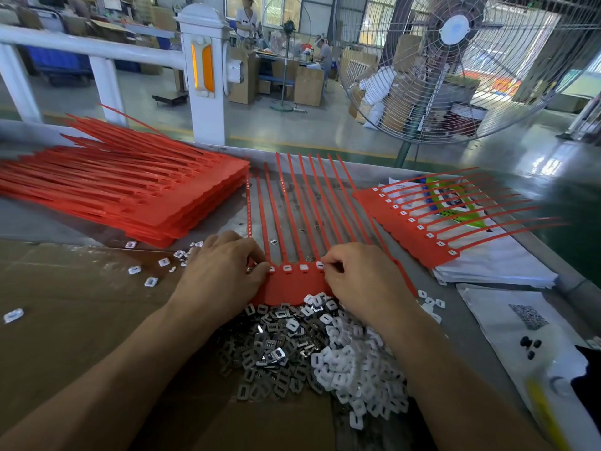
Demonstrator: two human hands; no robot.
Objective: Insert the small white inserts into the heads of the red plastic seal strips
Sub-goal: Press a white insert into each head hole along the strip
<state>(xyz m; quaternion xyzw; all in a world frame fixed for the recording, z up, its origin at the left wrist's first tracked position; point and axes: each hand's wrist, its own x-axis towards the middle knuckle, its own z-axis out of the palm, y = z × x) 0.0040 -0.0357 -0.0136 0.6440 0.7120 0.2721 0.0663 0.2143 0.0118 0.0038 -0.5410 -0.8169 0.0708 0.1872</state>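
A red sheet of joined seal strips (pixel 292 286) lies in front of me, its tails fanning away. Three white inserts sit in its heads between my hands; the rightmost insert (pixel 320 264) is under my right fingertips. My left hand (pixel 224 271) rests curled on the sheet's left end, fingertips pinching at a head there. My right hand (pixel 364 281) covers the right end, thumb and forefinger pinching at that insert. A heap of loose white and metal inserts (pixel 312 346) lies just below the sheet.
A tall stack of red strip sheets (pixel 136 190) stands at the left. One sheet fitted with inserts (pixel 422 229) lies at the right on white bags. Stray inserts (pixel 151 282) dot the cardboard. A large fan (pixel 455 60) stands behind the table.
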